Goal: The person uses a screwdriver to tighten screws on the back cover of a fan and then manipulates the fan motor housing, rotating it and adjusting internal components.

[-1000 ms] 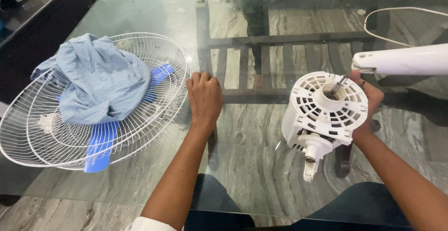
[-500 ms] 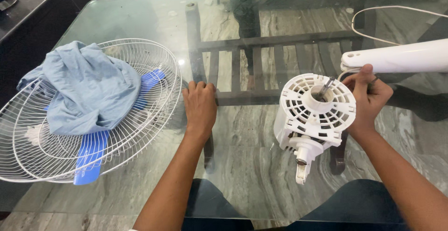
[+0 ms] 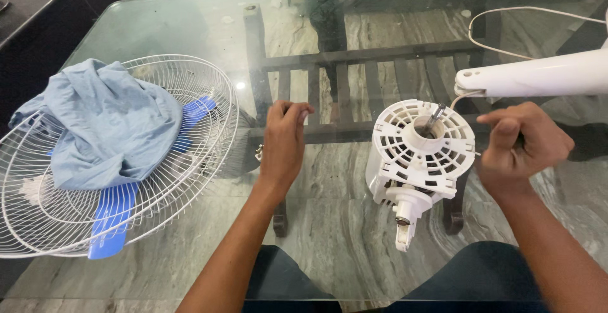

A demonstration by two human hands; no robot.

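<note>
Fan stands stripped: guards (image 3: 120, 161) and blue blade (image 3: 114, 215) lie left under cloth (image 3: 107, 123); motor housing (image 3: 418, 155) sits bare between my curled left hand (image 3: 283, 139) and fisted right hand (image 3: 522, 142), reassembly undone.

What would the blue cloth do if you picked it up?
The blue cloth would probably flop and droop, since it lies crumpled in soft folds over the fan grille. It looks light, and it might snag on the wires.
</note>
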